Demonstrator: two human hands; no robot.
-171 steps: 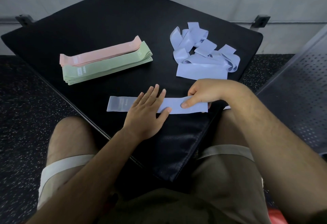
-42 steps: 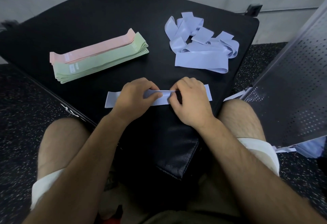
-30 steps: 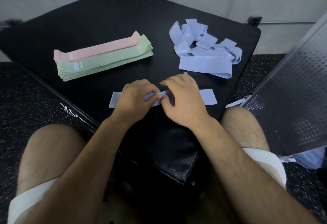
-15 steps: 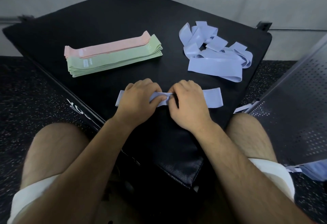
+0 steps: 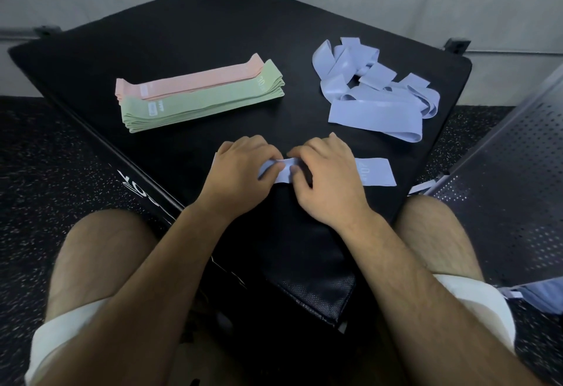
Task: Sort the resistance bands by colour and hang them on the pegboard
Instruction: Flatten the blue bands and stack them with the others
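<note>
Left grip and right grip both pinch the middle of the lilac band lying on the black surface, which looks light, limp, stretchy, best lifted mid-length.

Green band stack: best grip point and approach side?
Probably the near long edge of the green band stack, mid-length, coming from the person's side. The pink stack lies along its far edge, the near edge lies free, and a mid-length pinch should keep the thin flat layers together.
</note>
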